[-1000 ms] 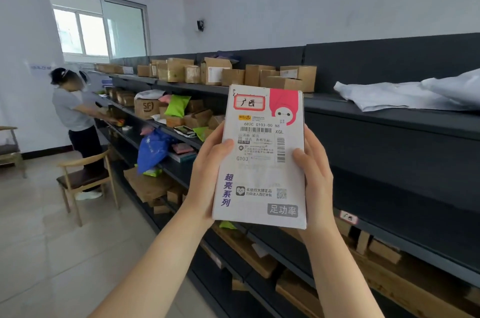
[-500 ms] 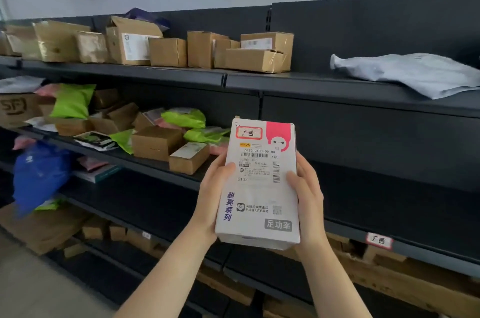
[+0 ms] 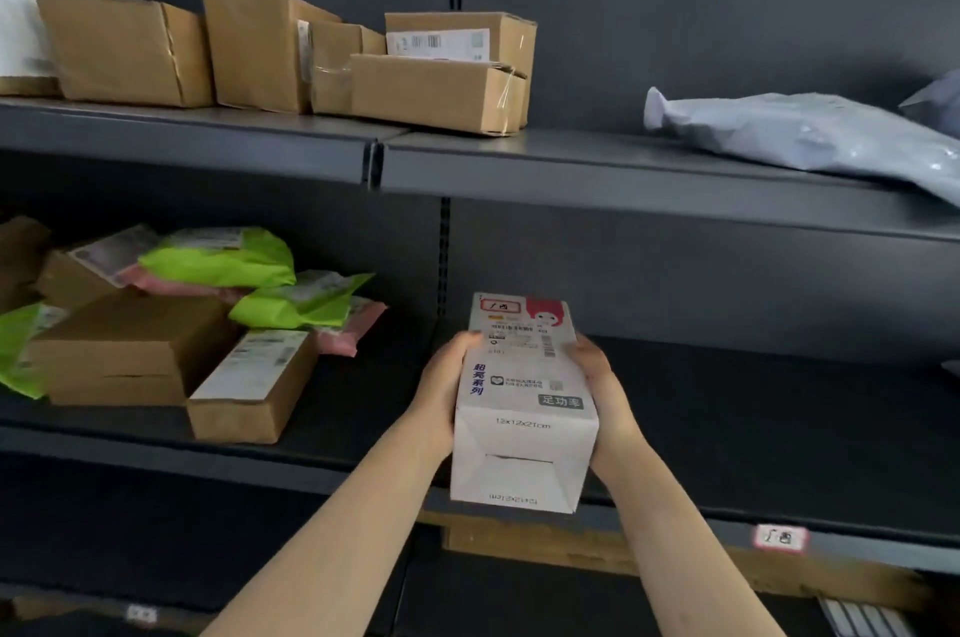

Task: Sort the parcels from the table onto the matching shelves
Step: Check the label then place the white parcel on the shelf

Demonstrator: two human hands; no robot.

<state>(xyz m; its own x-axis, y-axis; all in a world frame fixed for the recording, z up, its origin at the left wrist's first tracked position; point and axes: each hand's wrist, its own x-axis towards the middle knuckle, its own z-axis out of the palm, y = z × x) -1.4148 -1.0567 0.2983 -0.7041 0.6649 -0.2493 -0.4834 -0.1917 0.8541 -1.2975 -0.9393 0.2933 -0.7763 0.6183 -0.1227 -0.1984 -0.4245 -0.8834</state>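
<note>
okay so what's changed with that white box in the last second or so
The white box went from raised upright at face level to lowered and tipped forward, top end leading, over the middle shelf in the bay with the red-bordered tag. The view closed in on the shelves. Left hand and right hand keep their grip on its sides; the shelved parcels did not move.

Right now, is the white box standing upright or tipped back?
Tipped back: the white box shows its bottom flap, held between left hand and right hand.

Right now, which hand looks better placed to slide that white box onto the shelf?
Probably the left hand: the white cardboard box heads for the bare dark shelf on its right, and the right hand would be in the way.
</note>
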